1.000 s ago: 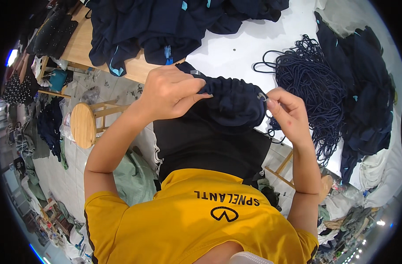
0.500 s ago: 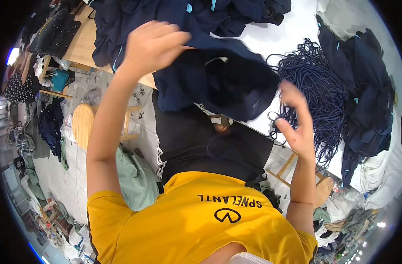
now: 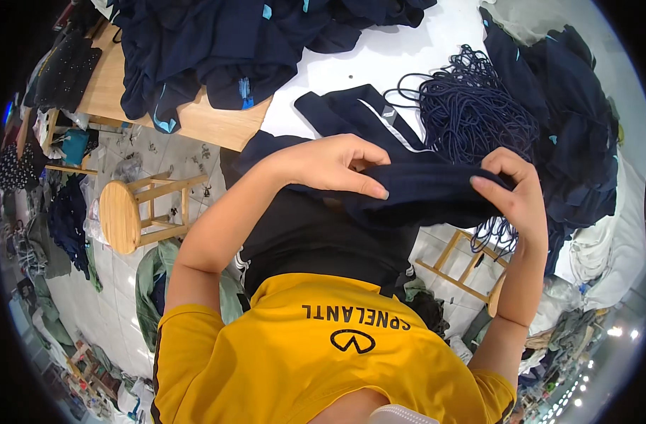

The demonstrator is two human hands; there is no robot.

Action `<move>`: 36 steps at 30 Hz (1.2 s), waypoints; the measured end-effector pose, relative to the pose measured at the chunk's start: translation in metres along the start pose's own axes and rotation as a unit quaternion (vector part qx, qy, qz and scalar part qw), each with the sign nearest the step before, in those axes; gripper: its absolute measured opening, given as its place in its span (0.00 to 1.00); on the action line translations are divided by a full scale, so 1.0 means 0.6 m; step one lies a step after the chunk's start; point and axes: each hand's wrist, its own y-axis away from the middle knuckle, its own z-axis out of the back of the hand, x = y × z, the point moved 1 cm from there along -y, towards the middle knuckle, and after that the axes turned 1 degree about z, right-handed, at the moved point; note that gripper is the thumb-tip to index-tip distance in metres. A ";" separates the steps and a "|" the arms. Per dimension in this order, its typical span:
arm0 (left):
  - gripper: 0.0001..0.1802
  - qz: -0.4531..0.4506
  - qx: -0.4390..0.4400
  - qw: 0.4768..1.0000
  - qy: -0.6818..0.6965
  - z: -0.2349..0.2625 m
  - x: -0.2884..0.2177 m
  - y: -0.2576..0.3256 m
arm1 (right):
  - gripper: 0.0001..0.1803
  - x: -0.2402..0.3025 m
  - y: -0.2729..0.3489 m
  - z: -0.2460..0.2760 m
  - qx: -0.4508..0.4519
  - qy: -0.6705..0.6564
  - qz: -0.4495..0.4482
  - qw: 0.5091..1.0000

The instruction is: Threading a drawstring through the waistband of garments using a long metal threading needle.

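Observation:
A navy fabric garment (image 3: 429,189) stretches between my two hands in front of my waist, over the near edge of the table. My left hand (image 3: 340,168) pinches one end of its folded edge, thumb on top and fingers behind. At the other end, my right hand (image 3: 517,189) closes round the same edge with thumb and curled fingers. Part of the garment lies flat on the white table beyond, showing a white-edged strip (image 3: 390,121). Its lower folds hang in shadow, so the exact kind of garment cannot be made out.
Beyond my right hand lies a tangled heap of navy cord (image 3: 471,106). Piles of navy garments with light-blue marks sit at the far left (image 3: 196,42) and right (image 3: 577,120). Wooden stools stand on the floor at left (image 3: 121,215) and right (image 3: 450,265).
My left hand has come down and rightward onto the garment's edge. My right hand, open before, has closed on the other end. The garment now stretches between them, and the view has shifted slightly.

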 end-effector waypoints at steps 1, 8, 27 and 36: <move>0.20 -0.067 -0.084 0.994 -0.030 -0.011 0.005 0.002 | 0.11 -0.008 -0.001 0.005 0.000 0.007 -0.021 1.000; 0.15 0.105 0.033 0.994 -0.011 -0.011 -0.008 0.029 | 0.13 -0.005 0.007 -0.017 -0.063 -0.072 0.075 0.993; 0.19 -0.062 -0.138 0.951 -0.269 -0.104 -0.017 -0.010 | 0.15 0.046 -0.023 -0.117 -0.063 -0.025 0.200 0.977; 0.13 -0.241 -0.423 0.715 -0.502 -0.026 -0.028 0.013 | 0.50 0.047 -0.084 -0.109 -0.160 0.055 0.243 0.955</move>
